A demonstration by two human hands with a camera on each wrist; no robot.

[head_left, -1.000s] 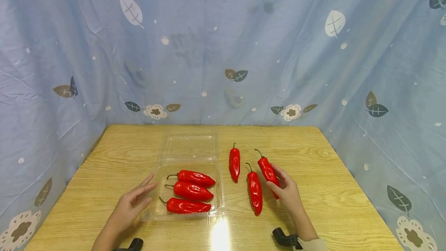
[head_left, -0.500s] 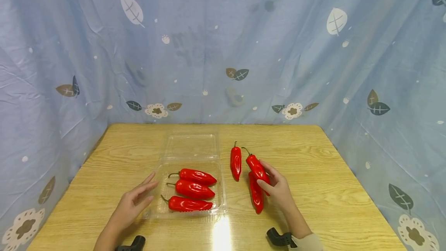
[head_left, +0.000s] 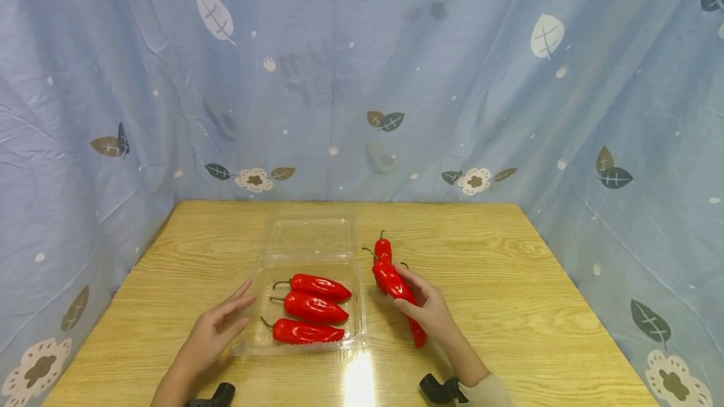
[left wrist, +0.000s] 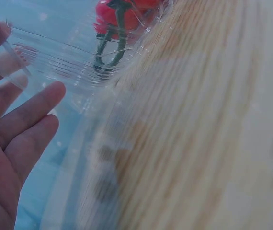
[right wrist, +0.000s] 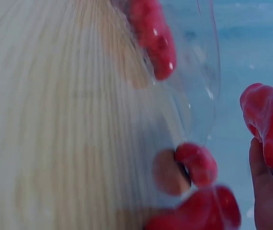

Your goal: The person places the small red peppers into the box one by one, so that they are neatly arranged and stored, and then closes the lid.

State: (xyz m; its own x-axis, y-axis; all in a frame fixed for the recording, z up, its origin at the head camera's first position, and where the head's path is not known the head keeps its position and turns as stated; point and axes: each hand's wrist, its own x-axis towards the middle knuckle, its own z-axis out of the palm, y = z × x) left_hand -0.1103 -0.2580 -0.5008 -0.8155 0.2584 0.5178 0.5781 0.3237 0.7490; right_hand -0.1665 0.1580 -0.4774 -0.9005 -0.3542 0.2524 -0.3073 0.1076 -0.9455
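A long red pepper (head_left: 390, 278) with a green stem is held by my right hand (head_left: 434, 314), thumb on one side and fingers on the other. From the head view it overlaps two more red peppers, a rear one (head_left: 383, 247) and a nearer one (head_left: 418, 333), each partly hidden. Left of them lies a hinged clear plastic box (head_left: 362, 306) holding three red peppers (head_left: 313, 308) side by side, stems to the left. My left hand (head_left: 210, 333) is spread at the box's left edge; in the left wrist view some fingertips (left wrist: 55, 93) are beside its clear wall.
The box's clear lid (head_left: 309, 238) lies folded back toward the far side of the wooden table (head_left: 486, 237). A blue patterned curtain (head_left: 334, 80) hangs round the back and sides. Dark wrist mounts (head_left: 435, 389) sit below both hands.
My right hand has carried its pepper leftward, from right of the nearer loose pepper to over both loose ones. The left hand stays in place beside the box.
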